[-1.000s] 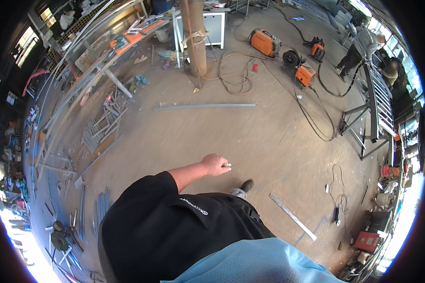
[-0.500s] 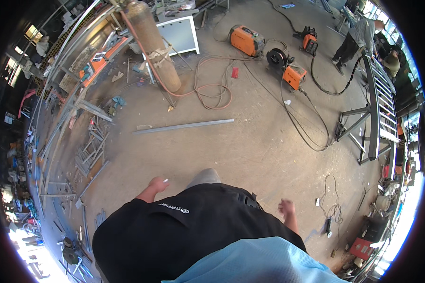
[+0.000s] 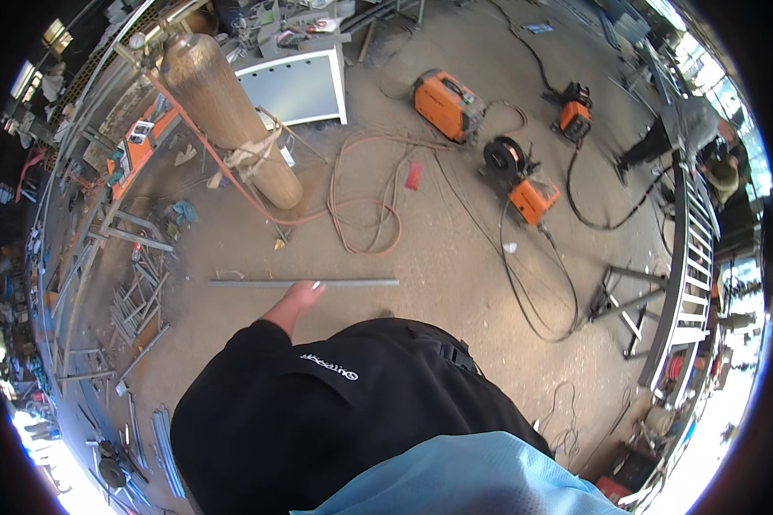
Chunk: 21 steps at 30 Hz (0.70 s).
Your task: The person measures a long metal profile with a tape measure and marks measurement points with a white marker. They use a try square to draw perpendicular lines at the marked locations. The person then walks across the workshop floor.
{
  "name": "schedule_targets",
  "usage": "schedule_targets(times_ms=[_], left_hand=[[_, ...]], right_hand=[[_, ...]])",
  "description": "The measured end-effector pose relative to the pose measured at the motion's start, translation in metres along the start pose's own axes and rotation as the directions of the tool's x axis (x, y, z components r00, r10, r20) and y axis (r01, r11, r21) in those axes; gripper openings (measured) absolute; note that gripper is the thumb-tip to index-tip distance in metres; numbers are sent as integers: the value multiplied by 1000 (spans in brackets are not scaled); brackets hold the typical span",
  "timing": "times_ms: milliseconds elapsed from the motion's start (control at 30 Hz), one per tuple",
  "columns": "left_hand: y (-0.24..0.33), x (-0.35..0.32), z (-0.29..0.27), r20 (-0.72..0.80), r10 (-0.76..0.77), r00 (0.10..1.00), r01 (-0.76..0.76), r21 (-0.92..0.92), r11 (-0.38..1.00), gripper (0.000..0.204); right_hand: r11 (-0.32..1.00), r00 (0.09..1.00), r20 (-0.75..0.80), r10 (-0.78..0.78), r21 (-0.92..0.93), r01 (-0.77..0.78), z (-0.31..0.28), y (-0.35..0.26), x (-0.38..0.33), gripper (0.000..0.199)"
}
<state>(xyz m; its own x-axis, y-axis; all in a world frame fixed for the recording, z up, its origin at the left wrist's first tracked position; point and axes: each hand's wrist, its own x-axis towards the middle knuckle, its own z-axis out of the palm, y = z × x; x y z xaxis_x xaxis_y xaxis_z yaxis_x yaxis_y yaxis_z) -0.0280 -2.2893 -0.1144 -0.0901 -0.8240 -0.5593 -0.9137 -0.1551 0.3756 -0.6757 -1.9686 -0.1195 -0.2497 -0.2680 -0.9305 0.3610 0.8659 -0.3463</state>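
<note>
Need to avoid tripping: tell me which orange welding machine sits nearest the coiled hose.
The big boxy orange welder at the top, right of the coiled hose; the other two orange units lie farther right among black cables.

Daylight pretty much everywhere, floor (image 3: pixel 455 283) evenly lit with only soft shadows. The lower left and right rims are totally blown out white. Heavy fisheye bend, the railing (image 3: pixel 691 257) curves hard near the edge, and corners go black. Centre's sharp enough; stuff at the rim gets smeary.
</note>
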Motion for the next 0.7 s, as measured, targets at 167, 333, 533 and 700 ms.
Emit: schedule_targets(times_ms=[167, 333, 533, 700], left_hand=[[148, 143, -123, -136, 159, 978, -183, -194, 964, 62], [182, 242, -162, -121, 189, 975, -210, -196, 958, 56], [90, 257, -153, 197, -332, 923, 343, -24, 939, 46], [34, 241, -164, 263, -565, 782, 620, -425, 659, 26]], right_hand=[[998, 1000, -24, 11, -57, -13, 36, -104, 39, 30], [993, 1000, -3, 29, -116, -29, 65, -239, 108, 29], [962, 998, 57, 30, -273, -14, 76, -446, 199, 29], [963, 968, 113, -224, -128, 238, 142, -715, 242, 21]])
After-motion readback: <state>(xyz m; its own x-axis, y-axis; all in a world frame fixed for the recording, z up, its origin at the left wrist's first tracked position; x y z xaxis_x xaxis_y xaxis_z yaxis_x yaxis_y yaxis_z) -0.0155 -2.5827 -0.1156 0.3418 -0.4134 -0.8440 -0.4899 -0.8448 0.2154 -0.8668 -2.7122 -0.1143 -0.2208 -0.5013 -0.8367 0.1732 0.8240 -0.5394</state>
